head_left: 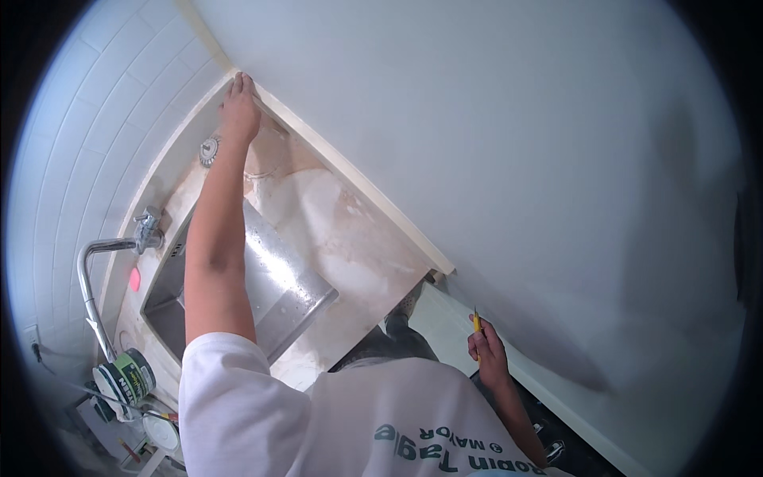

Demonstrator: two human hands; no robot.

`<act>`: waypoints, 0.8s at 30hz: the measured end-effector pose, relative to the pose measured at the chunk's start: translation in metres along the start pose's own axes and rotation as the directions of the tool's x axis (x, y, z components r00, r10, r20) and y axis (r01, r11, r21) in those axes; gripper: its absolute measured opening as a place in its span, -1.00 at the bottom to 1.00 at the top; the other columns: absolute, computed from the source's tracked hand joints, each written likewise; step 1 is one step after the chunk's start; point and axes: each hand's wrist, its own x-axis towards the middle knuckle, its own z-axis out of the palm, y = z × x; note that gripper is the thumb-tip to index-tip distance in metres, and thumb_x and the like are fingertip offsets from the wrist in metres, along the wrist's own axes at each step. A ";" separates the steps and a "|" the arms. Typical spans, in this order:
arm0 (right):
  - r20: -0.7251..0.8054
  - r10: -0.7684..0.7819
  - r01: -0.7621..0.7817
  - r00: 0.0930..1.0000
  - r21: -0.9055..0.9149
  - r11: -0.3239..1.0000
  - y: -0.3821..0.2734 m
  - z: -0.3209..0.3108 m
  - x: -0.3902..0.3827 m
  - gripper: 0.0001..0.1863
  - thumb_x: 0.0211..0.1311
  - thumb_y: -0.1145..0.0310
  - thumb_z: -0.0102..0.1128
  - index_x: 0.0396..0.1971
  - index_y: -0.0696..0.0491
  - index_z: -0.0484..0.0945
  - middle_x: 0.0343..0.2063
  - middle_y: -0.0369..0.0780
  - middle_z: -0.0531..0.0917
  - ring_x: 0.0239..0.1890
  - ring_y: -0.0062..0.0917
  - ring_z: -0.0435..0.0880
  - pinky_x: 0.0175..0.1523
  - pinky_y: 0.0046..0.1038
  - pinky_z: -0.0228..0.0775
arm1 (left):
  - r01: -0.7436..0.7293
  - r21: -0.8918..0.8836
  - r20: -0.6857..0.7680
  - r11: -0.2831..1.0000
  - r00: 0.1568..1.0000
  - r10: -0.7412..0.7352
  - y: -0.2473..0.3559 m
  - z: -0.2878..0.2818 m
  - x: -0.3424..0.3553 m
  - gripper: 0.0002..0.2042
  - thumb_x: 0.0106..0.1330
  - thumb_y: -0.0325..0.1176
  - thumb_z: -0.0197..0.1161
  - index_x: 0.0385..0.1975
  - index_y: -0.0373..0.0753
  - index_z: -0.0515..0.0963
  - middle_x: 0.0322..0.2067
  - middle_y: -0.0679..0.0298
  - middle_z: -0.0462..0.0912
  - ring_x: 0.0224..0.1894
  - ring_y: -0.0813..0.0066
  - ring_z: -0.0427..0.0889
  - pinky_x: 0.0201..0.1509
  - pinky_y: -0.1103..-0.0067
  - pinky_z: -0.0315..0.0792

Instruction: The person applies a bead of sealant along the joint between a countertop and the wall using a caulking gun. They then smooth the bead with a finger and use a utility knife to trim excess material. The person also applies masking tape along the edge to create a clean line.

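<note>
My left arm reaches across the sink to the far corner. There my left hand (241,114) rests with fingers stretched out, touching the end of a pale backsplash strip (350,181) where the two walls meet. That strip runs along the plain wall above the stained countertop (358,230). Lower right, my right hand (488,348) is closed around a slim yellow pencil (477,322), its dark tip pointing up beside the wall. What lies under my left fingers is hidden.
A steel sink (274,266) is set in the countertop, with a chrome faucet (145,230) at its left. Nearby are a round metal drain strainer (209,149), a pink piece (134,279) and a green-and-white tub (131,378). White tiles (95,127) cover the left wall.
</note>
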 end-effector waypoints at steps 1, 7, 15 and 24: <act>0.001 0.011 -0.011 1.000 0.003 1.000 0.004 -0.003 -0.004 -0.52 0.68 0.20 -0.12 0.41 0.14 0.35 -0.45 -0.38 0.40 -0.45 -0.73 0.28 -0.30 -0.63 0.21 | -0.040 0.033 0.001 0.999 0.999 0.040 0.001 -0.004 -0.004 -0.38 0.36 -0.56 -0.01 0.49 -0.35 0.25 0.52 0.03 0.25 0.55 0.05 0.23 0.50 0.06 0.28; 0.034 0.036 -0.036 0.999 0.008 0.999 0.020 -0.019 -0.016 -0.53 0.68 0.22 -0.11 0.40 0.14 0.36 -0.44 -0.38 0.42 -0.46 -0.75 0.29 -0.32 -0.63 0.19 | -0.156 -0.025 -0.048 0.988 0.987 0.154 0.026 -0.003 -0.047 -0.38 0.31 -0.58 0.02 0.45 -0.49 0.26 0.49 -0.10 0.27 0.54 -0.03 0.24 0.54 0.13 0.25; 0.087 0.013 -0.013 0.996 -0.001 1.000 0.034 -0.036 -0.016 -0.53 0.65 0.23 -0.07 0.40 0.13 0.36 -0.43 -0.40 0.44 -0.46 -0.76 0.29 -0.33 -0.62 0.19 | -0.129 -0.077 -0.013 0.989 0.992 0.128 0.119 -0.033 -0.130 -0.39 0.34 -0.58 -0.03 0.42 -0.64 0.19 0.47 -0.29 0.22 0.53 -0.21 0.19 0.59 0.18 0.17; 0.127 0.001 0.007 0.992 -0.067 0.998 0.049 -0.061 -0.031 -0.50 0.64 0.19 -0.06 0.39 0.15 0.35 -0.42 -0.38 0.47 -0.45 -0.74 0.33 -0.31 -0.60 0.23 | -0.126 -0.127 0.093 0.984 0.986 0.138 0.213 -0.078 -0.227 -0.38 0.35 -0.61 -0.06 0.44 -0.66 0.11 0.50 -0.33 0.12 0.58 -0.24 0.07 0.63 0.18 0.08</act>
